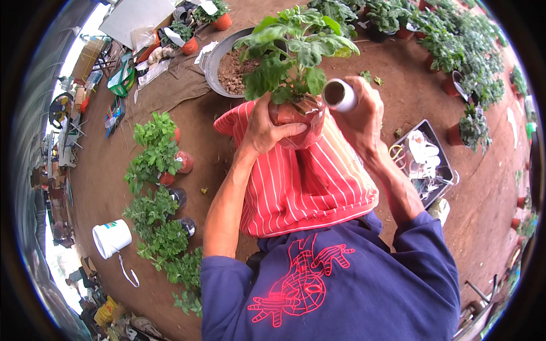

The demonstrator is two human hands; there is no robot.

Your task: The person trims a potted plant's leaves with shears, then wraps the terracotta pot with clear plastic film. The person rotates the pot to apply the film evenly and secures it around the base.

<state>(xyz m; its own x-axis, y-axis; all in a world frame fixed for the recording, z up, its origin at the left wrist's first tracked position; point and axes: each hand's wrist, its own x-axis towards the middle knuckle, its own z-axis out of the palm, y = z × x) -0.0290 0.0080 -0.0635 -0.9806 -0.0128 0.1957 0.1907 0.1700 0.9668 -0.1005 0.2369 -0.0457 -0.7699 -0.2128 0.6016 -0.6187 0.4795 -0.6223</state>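
Observation:
My left hand [266, 128] grips a potted leafy plant [294, 51], its thumb across the front of the pot. This red pot [294, 121] looks glossy, like clear plastic over its side, and sits above my lap. In my right hand [367, 108] is a white hollow roll [340, 96], its open end towards me and close to the pot's right side. Whether any film runs between roll and pot I cannot tell. Below both hands lies a red-and-white striped apron [307, 187] over my knees.
Ahead stands a grey basin [209, 68] of soil. Several potted plants [158, 149] line the left, near a white bucket [111, 238]. A black tray [443, 157] of supplies sits at right; more potted plants [452, 55] fill the far right.

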